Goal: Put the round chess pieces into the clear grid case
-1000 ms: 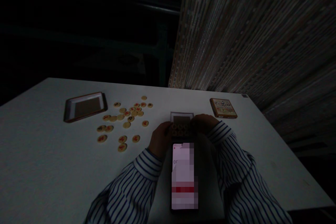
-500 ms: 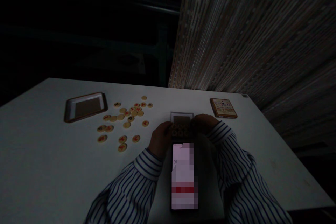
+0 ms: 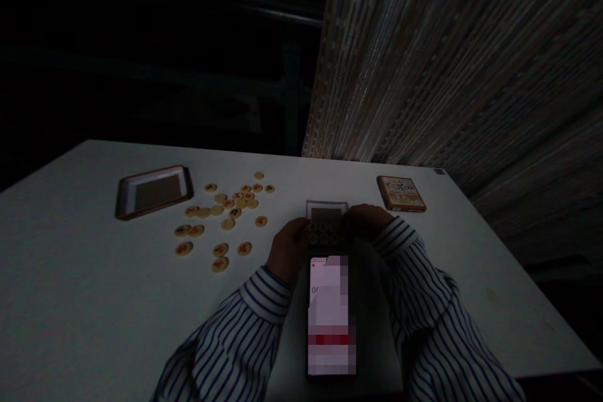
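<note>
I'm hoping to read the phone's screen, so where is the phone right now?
In the head view, the phone lies on the table between the striped sleeves, just nearer the wearer than the small box.

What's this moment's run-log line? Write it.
left hand: at open box, left side | right hand: right side | box: partly filled with xiangqi pieces | loose pieces: on table

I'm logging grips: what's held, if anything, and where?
A small tray with round pieces, by its two sides: left hand on its left, right hand on its right.
</note>
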Demonstrator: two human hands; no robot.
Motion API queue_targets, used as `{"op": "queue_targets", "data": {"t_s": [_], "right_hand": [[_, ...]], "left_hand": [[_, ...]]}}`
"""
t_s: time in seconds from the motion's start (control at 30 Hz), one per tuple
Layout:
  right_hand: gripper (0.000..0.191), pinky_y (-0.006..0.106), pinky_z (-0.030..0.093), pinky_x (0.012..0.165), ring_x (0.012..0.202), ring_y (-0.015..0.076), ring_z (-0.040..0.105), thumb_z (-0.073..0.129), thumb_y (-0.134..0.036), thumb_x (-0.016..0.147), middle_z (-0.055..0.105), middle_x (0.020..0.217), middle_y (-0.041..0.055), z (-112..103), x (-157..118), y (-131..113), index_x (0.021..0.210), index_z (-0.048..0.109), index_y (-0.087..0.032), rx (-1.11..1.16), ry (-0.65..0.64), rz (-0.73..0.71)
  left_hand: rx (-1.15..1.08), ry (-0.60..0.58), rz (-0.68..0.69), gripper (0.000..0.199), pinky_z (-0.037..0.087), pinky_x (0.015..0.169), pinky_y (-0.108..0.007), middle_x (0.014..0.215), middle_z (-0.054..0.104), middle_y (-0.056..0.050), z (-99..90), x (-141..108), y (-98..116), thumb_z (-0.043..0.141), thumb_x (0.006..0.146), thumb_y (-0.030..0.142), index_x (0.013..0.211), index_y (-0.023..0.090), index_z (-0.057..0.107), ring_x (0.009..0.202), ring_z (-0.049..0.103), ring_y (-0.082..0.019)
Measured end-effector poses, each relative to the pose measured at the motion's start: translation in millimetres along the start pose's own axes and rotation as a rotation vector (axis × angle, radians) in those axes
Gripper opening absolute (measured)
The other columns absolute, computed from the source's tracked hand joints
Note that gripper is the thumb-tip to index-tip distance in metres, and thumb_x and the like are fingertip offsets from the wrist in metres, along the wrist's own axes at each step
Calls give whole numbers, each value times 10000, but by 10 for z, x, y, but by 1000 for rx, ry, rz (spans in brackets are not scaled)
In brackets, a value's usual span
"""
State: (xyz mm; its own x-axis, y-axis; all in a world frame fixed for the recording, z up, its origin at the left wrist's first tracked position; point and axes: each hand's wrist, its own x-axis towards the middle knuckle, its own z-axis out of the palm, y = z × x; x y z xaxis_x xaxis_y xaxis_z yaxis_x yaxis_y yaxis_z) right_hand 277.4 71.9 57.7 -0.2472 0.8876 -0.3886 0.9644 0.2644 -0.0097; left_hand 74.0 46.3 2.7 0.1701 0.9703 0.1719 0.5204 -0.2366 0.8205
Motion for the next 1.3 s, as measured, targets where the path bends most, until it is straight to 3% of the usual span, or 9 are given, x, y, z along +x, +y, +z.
{"op": "queue_targets", "data": {"t_s": [0.43, 1.03, 1.3], "right_hand": [[324, 265, 433, 648, 820, 179, 584, 478, -393, 741, 634, 955, 41, -61, -83, 38, 1017, 596, -270, 8, 89, -15], [343, 308, 446, 672, 851, 208, 593, 495, -353, 715, 643, 952, 35, -48, -30, -4, 1042, 588, -311, 17, -18, 24], [308, 296, 445, 659, 837, 211, 601, 461, -330, 725, 652, 932, 48, -23, -29, -21, 987, 620, -297, -12, 0, 24]], "left_hand": [[6, 13, -1, 265, 464, 828, -315, 1002, 625, -53, 8, 2, -4, 450, 763, 241, 982, 172, 582, 923, 579, -169], [-31, 7, 3, 264, 470, 822, -333, 1003, 622, -73, 22, 3, -35, 467, 763, 257, 980, 157, 580, 927, 575, -178], [-23, 5, -3, 269, 458, 840, -337, 1009, 618, -65, 20, 1, -33, 461, 756, 243, 986, 172, 581, 942, 568, -178]]}}
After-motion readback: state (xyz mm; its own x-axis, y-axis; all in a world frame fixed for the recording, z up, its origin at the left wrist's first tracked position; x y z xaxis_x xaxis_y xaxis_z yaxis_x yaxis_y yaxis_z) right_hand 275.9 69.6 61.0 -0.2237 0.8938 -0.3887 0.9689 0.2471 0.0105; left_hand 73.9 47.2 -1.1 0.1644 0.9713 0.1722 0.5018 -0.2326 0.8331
